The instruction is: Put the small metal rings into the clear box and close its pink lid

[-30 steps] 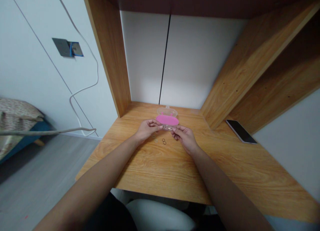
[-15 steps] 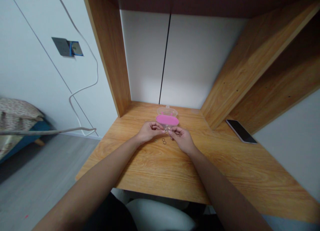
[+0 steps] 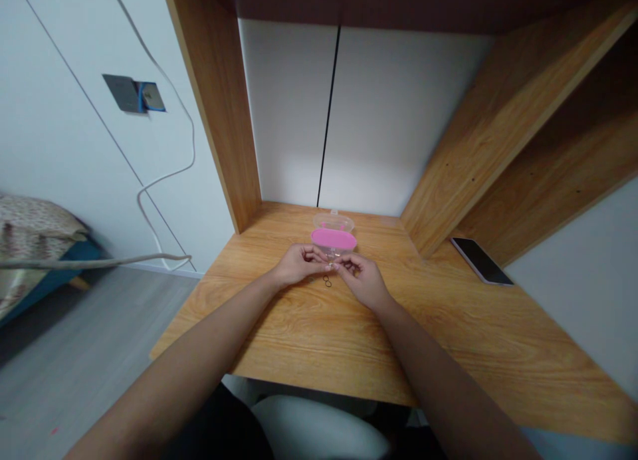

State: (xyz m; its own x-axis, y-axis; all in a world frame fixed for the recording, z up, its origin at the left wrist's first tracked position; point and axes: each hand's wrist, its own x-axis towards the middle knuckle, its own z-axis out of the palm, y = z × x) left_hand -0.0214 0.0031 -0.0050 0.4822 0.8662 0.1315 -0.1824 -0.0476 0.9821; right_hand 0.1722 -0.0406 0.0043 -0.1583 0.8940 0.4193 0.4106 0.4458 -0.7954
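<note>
My left hand (image 3: 300,265) and my right hand (image 3: 363,280) meet over the desk, fingertips pinched together. Between the thumbs and forefingers is a small pale ring (image 3: 329,266), mostly covered by the fingers. Just beyond the fingertips stands a small clear oval case with a pink inner tray (image 3: 333,238). Its transparent lid (image 3: 331,221) is hinged back toward the wall. Two thin dark rings (image 3: 327,282) lie on the wood just below my hands. Through the front of the case something small and golden shows, too blurred to name.
The wooden desk (image 3: 319,340) fits between wooden side panels (image 3: 212,101) and a white back wall. A phone (image 3: 481,260) lies at the right by the panel. A white cable (image 3: 192,134) hangs at the left. A pale chair seat (image 3: 319,427) is below the front edge.
My fingertips have drawn closer together around the small ring, which shows less now. My right hand has shifted slightly left. The case and the dark rings have stayed put.
</note>
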